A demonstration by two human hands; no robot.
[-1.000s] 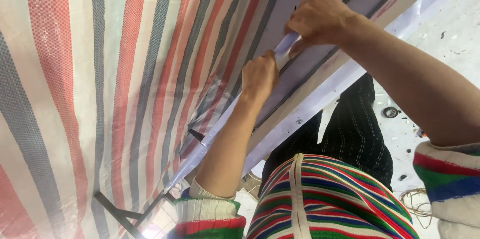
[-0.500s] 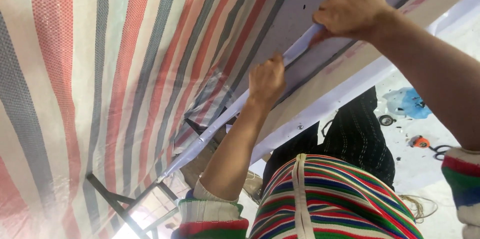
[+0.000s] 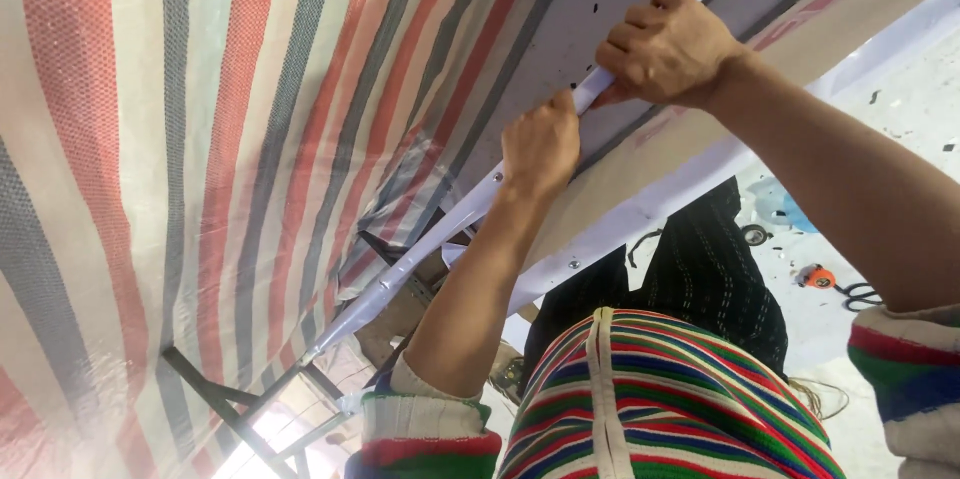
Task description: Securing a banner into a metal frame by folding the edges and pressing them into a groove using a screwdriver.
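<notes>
A striped plastic tarp [image 3: 200, 139] in red, grey, green and white hangs across the left of the head view. Along its edge runs a long white strip [image 3: 440, 229], sloping from lower left to upper right beside a grey panel [image 3: 600, 9]. My left hand [image 3: 540, 144] is closed around the white strip near its middle. My right hand [image 3: 665, 49] grips the same strip just above, fingers curled over it. The two hands nearly touch. Both sleeves are striped knit.
A dark metal frame [image 3: 230, 404] crosses at the lower left under the tarp. On the pale floor at right lie an orange tape measure [image 3: 818, 277], black scissors [image 3: 860, 294] and a blue cloth [image 3: 775, 204]. My black trousers [image 3: 700, 279] show below.
My right hand has slid down the white strip toward the left hand, closing the gap between them. The view has shifted slightly.
</notes>
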